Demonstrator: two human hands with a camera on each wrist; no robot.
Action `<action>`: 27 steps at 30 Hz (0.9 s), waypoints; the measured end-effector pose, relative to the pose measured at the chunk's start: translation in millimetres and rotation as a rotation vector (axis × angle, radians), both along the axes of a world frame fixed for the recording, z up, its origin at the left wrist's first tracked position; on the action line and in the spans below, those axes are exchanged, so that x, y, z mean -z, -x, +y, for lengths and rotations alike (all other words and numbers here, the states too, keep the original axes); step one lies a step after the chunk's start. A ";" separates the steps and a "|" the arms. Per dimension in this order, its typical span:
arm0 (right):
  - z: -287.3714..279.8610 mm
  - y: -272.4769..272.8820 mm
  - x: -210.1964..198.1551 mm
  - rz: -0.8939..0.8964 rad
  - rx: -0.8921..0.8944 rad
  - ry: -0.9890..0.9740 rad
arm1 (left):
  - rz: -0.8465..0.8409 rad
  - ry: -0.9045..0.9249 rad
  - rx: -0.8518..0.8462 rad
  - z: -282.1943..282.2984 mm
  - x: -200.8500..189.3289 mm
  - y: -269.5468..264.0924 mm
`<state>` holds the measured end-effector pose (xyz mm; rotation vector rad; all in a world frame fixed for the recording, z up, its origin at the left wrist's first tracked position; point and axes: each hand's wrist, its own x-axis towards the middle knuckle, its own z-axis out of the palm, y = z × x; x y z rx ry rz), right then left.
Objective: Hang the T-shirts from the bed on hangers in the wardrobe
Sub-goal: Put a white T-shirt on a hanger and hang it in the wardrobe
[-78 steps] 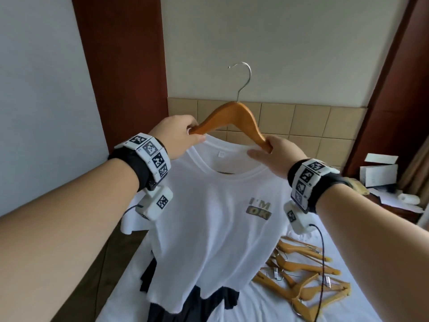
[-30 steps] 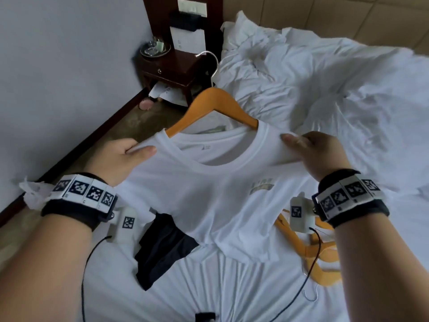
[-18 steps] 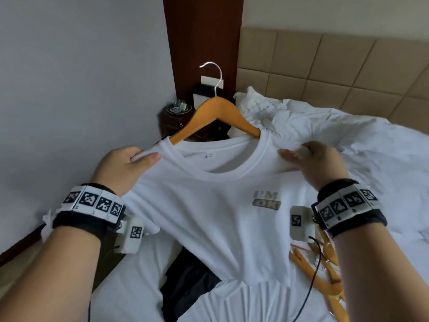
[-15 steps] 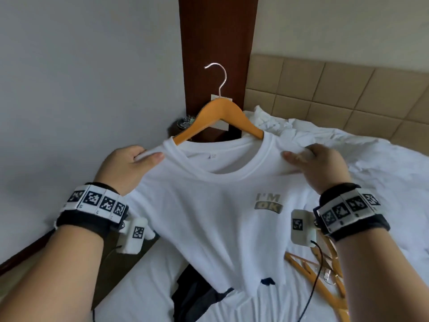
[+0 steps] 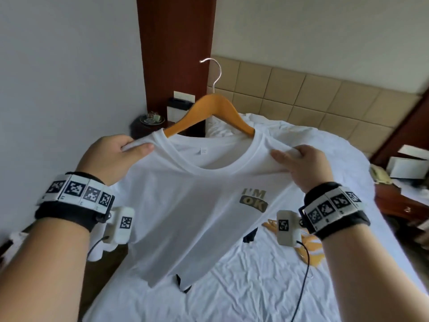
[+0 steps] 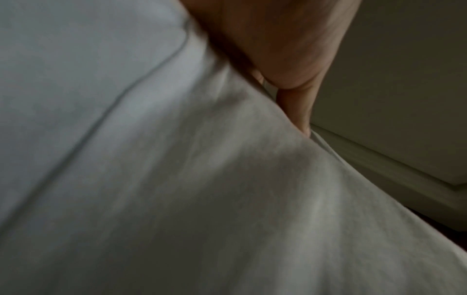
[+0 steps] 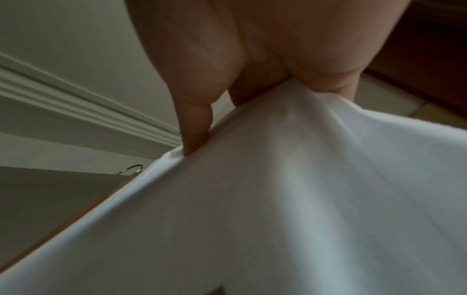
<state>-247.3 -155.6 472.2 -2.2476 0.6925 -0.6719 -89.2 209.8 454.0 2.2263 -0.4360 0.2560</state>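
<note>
1. Left hand (image 5: 111, 159): grip closed on the shirt's left shoulder, thumb on top and cloth pinched beneath, likely to keep that shoulder seated on the hidden hanger arm.
2. White T-shirt (image 5: 192, 214): held up above the bed (image 5: 267, 287), off the sheet, front facing the wearer; thin, soft cotton-like knit, ribbed round collar, small label inside, dull gold "I'M OK" print.
3. Wooden hanger (image 5: 216, 105): smooth orange-brown arch inside the collar, both arms running under the shoulders; thin metal hook (image 5: 214, 70) standing upright, free to catch a rail.
4. Right hand (image 5: 301, 166): grip closed on the right shoulder, fabric bunched between thumb and fingers, apparently balancing the other side.
5. Spare hangers (image 5: 308, 247): same wood, lying on the rumpled sheet, partly hidden by the right wrist.
6. Wardrobe: not in view.
</note>
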 end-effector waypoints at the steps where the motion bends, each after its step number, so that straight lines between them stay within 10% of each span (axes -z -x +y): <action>1: 3.1 9.8 2.0 0.013 0.014 -0.008 | 0.016 0.000 0.019 -0.5 6.6 3.7; 13: 22.8 89.7 55.0 0.164 0.092 -0.044 | 0.168 -0.041 0.085 20.5 66.8 77.9; 27: 161.3 132.4 83.7 0.185 -0.362 -0.088 | 0.188 -0.172 -0.287 203.0 66.6 266.0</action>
